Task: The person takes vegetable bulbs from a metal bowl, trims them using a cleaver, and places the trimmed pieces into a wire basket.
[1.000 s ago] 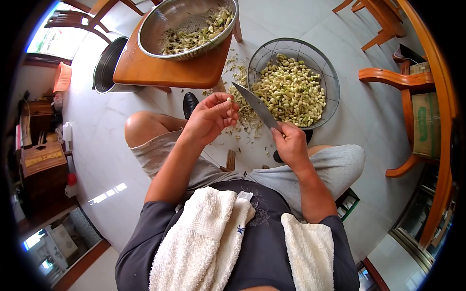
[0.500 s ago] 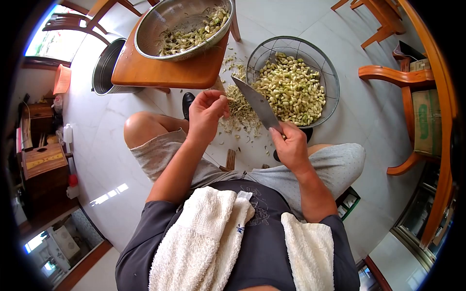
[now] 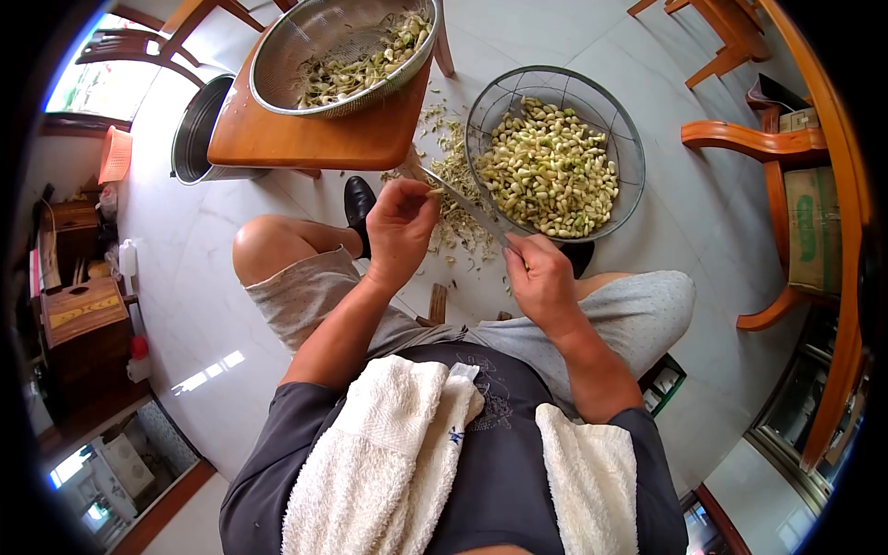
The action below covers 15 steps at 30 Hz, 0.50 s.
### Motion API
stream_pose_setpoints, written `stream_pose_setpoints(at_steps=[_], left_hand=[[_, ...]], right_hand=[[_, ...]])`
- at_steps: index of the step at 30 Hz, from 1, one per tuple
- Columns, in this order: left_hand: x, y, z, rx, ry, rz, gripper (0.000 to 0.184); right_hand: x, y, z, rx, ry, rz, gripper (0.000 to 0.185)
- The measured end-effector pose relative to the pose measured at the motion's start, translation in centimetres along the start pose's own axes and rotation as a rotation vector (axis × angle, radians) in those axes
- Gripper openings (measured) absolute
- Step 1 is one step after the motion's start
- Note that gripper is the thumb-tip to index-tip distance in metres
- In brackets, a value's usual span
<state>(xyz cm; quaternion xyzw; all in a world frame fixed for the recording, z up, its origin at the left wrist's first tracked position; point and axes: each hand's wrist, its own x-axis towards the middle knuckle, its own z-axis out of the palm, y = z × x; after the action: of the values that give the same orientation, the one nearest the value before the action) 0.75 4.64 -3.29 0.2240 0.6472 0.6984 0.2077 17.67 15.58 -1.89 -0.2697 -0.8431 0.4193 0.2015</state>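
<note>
My right hand is closed round the handle of a kitchen knife, its blade pointing up and left, edge-on to me. My left hand pinches a small pale bulb, partly hidden by the fingers, close beside the blade near its tip. Beyond my right hand, a wire basket holds a heap of small whitish-green bulbs. Cut trimmings lie strewn over the floor beneath the blade. A metal colander with more bulbs and stringy stems sits on a wooden stool.
Behind the stool stands a metal bucket. Wooden chairs are at the back and on the right, with a cardboard box by the right one. A small wooden cabinet stands at left. A white towel hangs over my chest.
The knife has turned from showing its broad side to edge-on, and its tip has swung left and lower towards my left hand. My right hand has shifted slightly left.
</note>
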Motion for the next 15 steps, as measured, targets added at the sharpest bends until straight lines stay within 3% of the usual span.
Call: stream_pose_setpoints(at_steps=[2,5,8,11,15], left_hand=[[-0.1,0.3,0.1,0.026,0.018,0.021,0.011],[-0.1,0.7,0.0,0.068,0.026,0.029,0.011],[0.7,0.8,0.4,0.020,-0.019,0.035,0.012],[2.2,2.3,3.0,0.136,-0.086,0.059,0.011],[5.9,2.5,8.8,0.306,-0.229,0.061,0.017]], right_hand=[[-0.1,-0.1,0.2,-0.049,0.000,0.019,0.015],[-0.3,2.7,0.5,-0.338,-0.290,0.140,0.012],[-0.2,2.8,0.0,-0.316,-0.348,0.217,0.013],[-0.5,3.2,0.6,-0.388,-0.387,0.122,0.014],[-0.7,3.9,1.8,-0.414,-0.599,0.133,0.014]])
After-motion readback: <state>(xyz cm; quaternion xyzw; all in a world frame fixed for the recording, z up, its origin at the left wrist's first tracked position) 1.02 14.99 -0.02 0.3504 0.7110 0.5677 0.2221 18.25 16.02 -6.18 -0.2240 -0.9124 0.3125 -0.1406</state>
